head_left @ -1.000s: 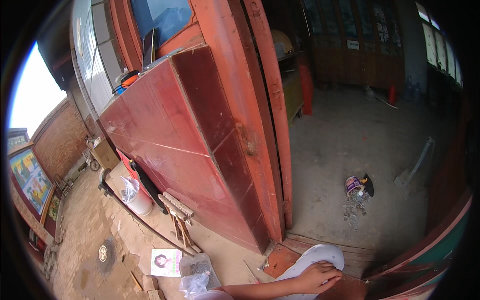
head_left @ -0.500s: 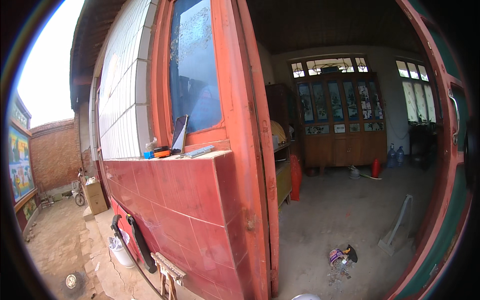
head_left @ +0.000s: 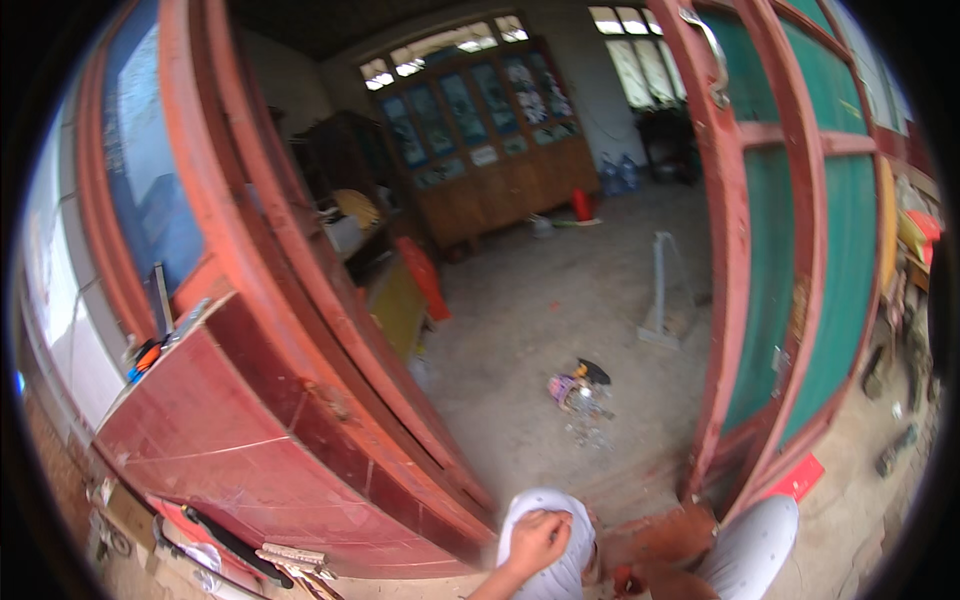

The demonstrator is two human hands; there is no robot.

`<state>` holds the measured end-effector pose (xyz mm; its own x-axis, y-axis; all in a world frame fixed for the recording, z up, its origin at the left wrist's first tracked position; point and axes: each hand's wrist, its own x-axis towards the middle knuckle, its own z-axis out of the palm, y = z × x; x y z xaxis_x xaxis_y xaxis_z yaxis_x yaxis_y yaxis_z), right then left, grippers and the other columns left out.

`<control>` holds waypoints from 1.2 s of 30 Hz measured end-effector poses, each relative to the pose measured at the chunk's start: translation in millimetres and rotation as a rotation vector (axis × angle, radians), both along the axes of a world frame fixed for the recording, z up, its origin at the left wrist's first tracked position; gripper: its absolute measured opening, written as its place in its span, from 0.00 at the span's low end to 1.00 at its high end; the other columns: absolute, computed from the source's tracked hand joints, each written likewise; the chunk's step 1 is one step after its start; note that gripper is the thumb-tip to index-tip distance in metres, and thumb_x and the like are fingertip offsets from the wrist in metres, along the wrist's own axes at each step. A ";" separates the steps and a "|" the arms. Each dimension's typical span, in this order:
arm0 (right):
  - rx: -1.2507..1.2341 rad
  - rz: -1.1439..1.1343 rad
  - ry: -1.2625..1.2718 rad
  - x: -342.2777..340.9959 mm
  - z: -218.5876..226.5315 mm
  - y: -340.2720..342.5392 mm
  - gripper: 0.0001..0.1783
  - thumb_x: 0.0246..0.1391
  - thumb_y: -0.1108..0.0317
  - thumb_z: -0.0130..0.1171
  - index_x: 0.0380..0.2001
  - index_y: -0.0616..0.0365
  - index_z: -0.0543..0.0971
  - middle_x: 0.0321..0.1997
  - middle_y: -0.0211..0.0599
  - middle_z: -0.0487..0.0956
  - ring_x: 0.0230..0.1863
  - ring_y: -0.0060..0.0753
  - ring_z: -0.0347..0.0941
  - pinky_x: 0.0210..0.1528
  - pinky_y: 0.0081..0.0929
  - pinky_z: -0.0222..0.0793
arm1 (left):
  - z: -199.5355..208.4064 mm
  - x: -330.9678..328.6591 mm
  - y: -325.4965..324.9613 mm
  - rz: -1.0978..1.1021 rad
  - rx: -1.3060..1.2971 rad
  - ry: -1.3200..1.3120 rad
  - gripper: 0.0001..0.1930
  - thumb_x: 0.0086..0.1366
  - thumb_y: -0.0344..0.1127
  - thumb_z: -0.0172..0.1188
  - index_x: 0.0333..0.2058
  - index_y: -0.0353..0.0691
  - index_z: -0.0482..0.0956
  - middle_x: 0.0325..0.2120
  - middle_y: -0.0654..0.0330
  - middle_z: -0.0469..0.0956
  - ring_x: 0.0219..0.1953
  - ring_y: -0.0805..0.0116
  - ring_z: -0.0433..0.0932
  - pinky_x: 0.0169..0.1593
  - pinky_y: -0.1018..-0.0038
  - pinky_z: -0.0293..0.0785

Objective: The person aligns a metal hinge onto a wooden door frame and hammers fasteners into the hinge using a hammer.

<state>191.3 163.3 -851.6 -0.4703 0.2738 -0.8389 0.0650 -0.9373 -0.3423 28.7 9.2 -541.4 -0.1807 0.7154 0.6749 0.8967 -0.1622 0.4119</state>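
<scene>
My left hand (head_left: 538, 540) is closed in front of my left knee (head_left: 518, 515), which wears pale patterned cloth. A small dark spot shows at its fingers, but what it holds, if anything, I cannot make out. Low between my knees is my right hand (head_left: 632, 578), blurred and partly cut off by the lower edge, so its fingers are unclear. Farther in, on the floor, a purple tub (head_left: 563, 388) lies among scattered small shiny pieces (head_left: 590, 425). A black and yellow thing (head_left: 592, 372) lies beside it.
Red door frames (head_left: 330, 380) rise on the left, and a green-panelled door (head_left: 760, 280) stands on the right. A grey metal stand (head_left: 660, 300) is on the floor inside. A wooden cabinet (head_left: 500, 195) stands at the back. Small items lie on the tiled ledge (head_left: 175, 345).
The view has swung right and down, with a tilt, toward the doorway. My knees and both hands have come into view at the bottom.
</scene>
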 end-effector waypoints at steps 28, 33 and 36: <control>0.175 0.164 -0.120 -31.5 68.7 36.2 0.16 0.55 0.56 0.52 0.36 0.60 0.72 0.30 0.42 0.74 0.27 0.36 0.72 0.23 0.31 0.74 | 309.5 -132.5 -234.1 0.788 0.616 0.188 0.05 0.66 0.27 0.53 0.39 0.32 0.74 0.29 0.62 0.74 0.33 0.76 0.72 0.39 0.79 0.68; 0.172 0.182 -0.144 -41.7 79.6 37.1 0.17 0.55 0.56 0.52 0.37 0.60 0.72 0.30 0.42 0.74 0.27 0.37 0.72 0.23 0.31 0.74 | 403.5 -208.4 -266.9 0.918 0.559 0.266 0.12 0.66 0.36 0.54 0.39 0.33 0.78 0.30 0.59 0.75 0.31 0.73 0.72 0.37 0.77 0.68; 0.164 0.179 -0.151 -44.6 80.3 33.1 0.17 0.55 0.56 0.52 0.37 0.60 0.72 0.30 0.43 0.74 0.27 0.37 0.72 0.23 0.31 0.74 | 445.7 -218.1 -239.1 0.974 0.369 0.271 0.18 0.63 0.43 0.57 0.43 0.34 0.78 0.35 0.55 0.78 0.36 0.65 0.75 0.42 0.72 0.69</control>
<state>146.7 196.3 -771.3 -0.3964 0.3352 -0.8547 0.2867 -0.8392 -0.4621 -189.4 -230.0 -95.8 -0.3746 0.0880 0.9230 0.7611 0.5977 0.2519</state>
